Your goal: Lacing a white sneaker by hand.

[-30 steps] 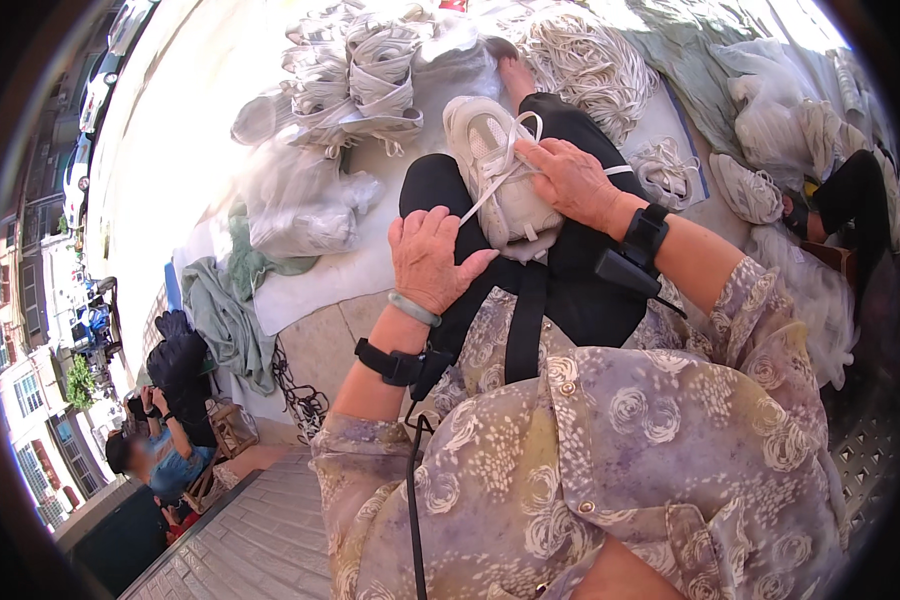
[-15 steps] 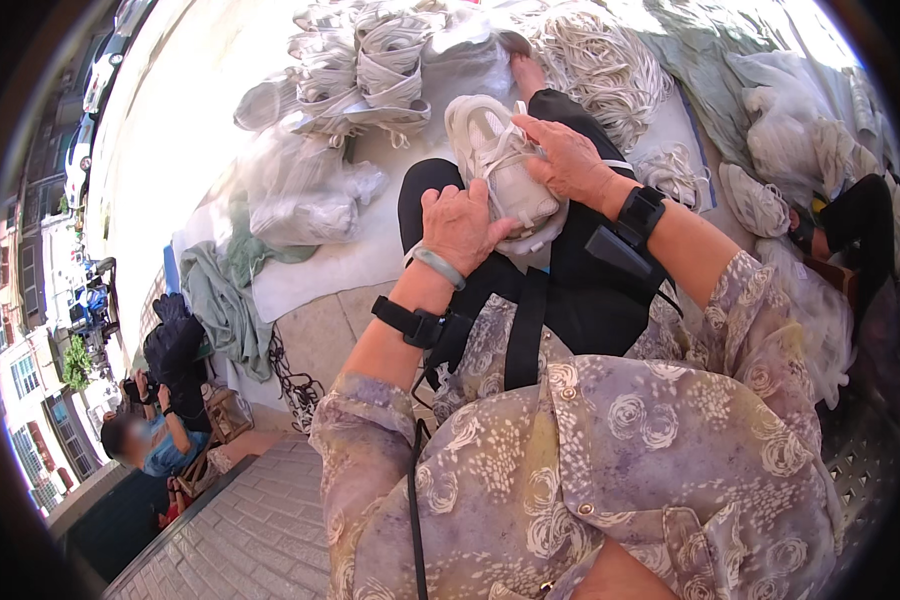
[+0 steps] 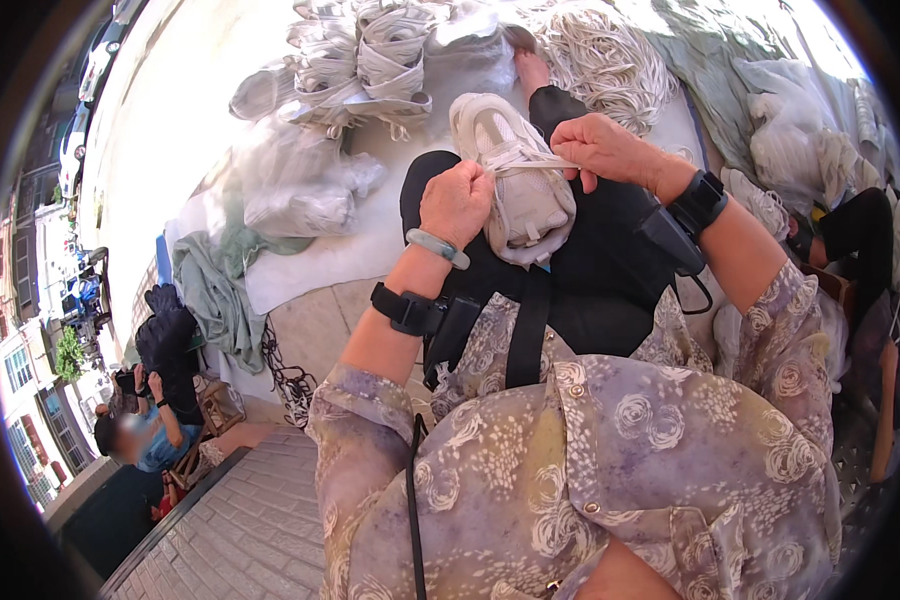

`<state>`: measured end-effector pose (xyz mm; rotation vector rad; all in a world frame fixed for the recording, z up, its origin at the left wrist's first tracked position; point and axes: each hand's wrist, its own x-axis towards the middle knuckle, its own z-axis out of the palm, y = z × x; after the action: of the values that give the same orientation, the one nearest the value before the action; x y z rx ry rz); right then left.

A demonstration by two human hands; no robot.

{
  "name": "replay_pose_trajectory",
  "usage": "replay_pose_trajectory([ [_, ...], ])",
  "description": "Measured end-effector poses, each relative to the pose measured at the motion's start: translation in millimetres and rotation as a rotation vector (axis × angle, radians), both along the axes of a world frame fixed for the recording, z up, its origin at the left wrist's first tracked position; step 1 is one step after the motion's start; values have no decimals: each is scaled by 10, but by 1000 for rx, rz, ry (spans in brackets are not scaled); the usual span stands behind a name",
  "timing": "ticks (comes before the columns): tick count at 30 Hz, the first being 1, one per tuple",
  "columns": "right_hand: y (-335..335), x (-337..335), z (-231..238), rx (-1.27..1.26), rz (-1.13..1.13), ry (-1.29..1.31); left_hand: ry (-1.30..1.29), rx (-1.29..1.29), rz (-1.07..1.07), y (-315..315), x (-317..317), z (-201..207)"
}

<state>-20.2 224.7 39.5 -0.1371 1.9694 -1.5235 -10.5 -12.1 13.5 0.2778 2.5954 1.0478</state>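
Note:
A white sneaker (image 3: 533, 205) rests between my thighs with its toe pointing away from me. White shoelaces (image 3: 523, 160) cross over its tongue and stretch out to both sides. My left hand (image 3: 457, 204) is closed at the shoe's left edge, pinching one lace end. To the right of the shoe, my right hand (image 3: 610, 152) pinches the other end between thumb and fingers, with the lace pulled fairly straight. The parts of the laces inside my fingers are hidden.
Stacked lace-wrapped bundles (image 3: 390, 60) and clear plastic bags (image 3: 310, 185) lie ahead to the left. A heap of loose white laces (image 3: 615, 70) is ahead to the right. Another white shoe (image 3: 755, 200) sits beside a neighbour's dark-clad leg (image 3: 863, 240). A seated person (image 3: 155, 440) is at far left.
My right hand has lifted off the sneaker's side and drawn a lace to the right. My left hand has closed from a spread grip beside the shoe. The laces are now pulled outward.

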Motion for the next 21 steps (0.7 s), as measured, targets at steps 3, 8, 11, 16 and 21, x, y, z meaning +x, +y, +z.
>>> replay_pose_trajectory([
  [3,-128,23,-68,227,54,101,76,-250,-51,83,36,129],
  [8,-194,-22,-150,428,-18,373,134,-350,-73,194,81,232],
  [11,-217,16,-305,379,-152,504,270,-372,-145,200,111,225],
  [16,-236,-10,-345,395,-191,261,594,-391,-360,110,156,165],
  [21,-329,0,-329,444,-244,234,801,-448,-466,38,158,143],
])
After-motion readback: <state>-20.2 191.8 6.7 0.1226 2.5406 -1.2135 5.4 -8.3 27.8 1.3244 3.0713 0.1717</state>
